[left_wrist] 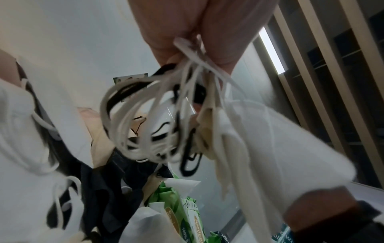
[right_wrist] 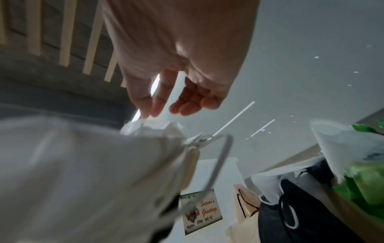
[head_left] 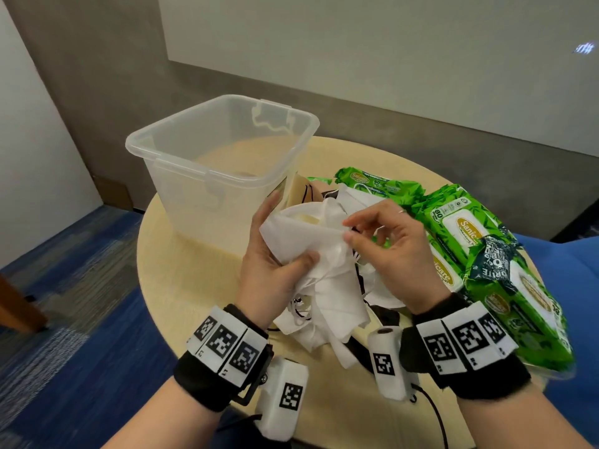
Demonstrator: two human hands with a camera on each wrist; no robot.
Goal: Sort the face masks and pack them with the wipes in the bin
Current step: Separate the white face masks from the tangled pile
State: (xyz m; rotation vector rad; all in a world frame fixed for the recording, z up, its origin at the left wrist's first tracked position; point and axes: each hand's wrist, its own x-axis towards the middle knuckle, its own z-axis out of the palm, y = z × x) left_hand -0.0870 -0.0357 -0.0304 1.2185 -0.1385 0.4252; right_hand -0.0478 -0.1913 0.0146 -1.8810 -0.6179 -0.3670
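My left hand (head_left: 278,251) grips a bunch of white face masks (head_left: 304,234) above the table, thumb pressed on their front. From the left wrist view their white and black ear loops (left_wrist: 145,125) dangle below my fist. My right hand (head_left: 382,241) pinches the top edge of the front mask between thumb and forefinger; the right wrist view shows those fingertips (right_wrist: 149,108) on the white fabric (right_wrist: 83,164). More white, beige and black masks (head_left: 327,306) lie heaped on the table under my hands. Green wipe packs (head_left: 470,241) lie to the right. The clear plastic bin (head_left: 223,157) stands behind on the left.
The round pale wooden table (head_left: 168,273) bears everything; its edge runs close on the left and front. Blue carpet (head_left: 64,286) lies below on the left. A grey wall stands behind the bin. A cable (head_left: 434,413) runs from my right wristband.
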